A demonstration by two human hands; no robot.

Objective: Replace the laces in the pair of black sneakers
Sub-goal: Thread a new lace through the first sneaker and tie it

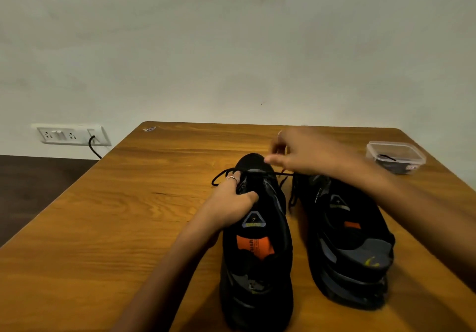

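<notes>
Wooden table (103,228), orange-brown grain, fills lower half of frame; far edge meets a plain pale wall (231,35). Dark floor strip at mid-left. Wall socket panel (70,135) at left, w/ a black cable (94,148) plugged in and dropping behind the table edge. Small sticker (150,128) on table's far left corner.

Two black sneakers side by side, centre-right, toes pointing away. Left sneaker (257,254) at frame centre, orange insole patch showing; right sneaker (347,241) just beside it, toward lower right.

Left hand (231,200) grips left sneaker at the eyelet/tongue area, fingers curled over the upper, ring on one finger. Black lace (224,173) loops out left of that hand near the toe and runs across the toe to the right.

Right hand (296,153) is above and beyond the toe, motion-blurred; fingers look pinched on the lace's right end, approx. – blur makes the grip not fully certain. Right forearm crosses over the right sneaker's toe, hiding part of it. Loose lace also hangs betw. the two shoes.

Clear plastic container (396,157) at upper right of table, well apart from shoes, dark cord inside.
</notes>
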